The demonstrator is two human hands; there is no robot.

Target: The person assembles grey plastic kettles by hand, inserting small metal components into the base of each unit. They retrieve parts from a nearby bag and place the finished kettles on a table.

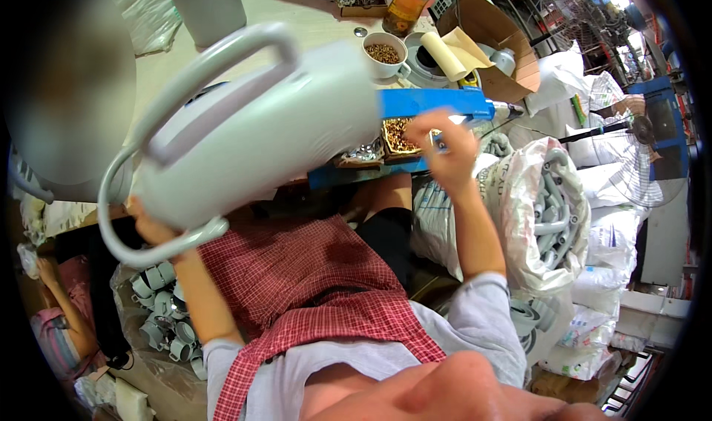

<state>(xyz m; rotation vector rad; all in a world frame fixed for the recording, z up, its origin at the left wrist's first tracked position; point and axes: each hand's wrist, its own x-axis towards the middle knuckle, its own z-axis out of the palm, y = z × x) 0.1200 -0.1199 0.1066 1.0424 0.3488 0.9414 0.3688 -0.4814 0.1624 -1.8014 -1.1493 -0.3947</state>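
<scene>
A large pale grey plastic can [259, 139] with a long moulded handle lies tilted across the view, blurred by motion. A thin curved grey loop juts from its lower left end. My left hand [152, 224] grips the can at that end; its fingers are partly hidden behind the can and loop. My right hand [449, 150] is raised off the can's right end, beside a small box of brass-coloured screws [400, 136]. Its fingers are curled together and blurred; something small seems to be between them, too unclear to name.
A blue bar-shaped fixture [437, 104] stands at the table's near edge. Beyond it are a white cup of small brass parts [383, 54], a jar [409, 6] and a cardboard box [493, 43]. A sack of grey curved tubes [549, 213] stands right; another person's arm [67, 302] shows left.
</scene>
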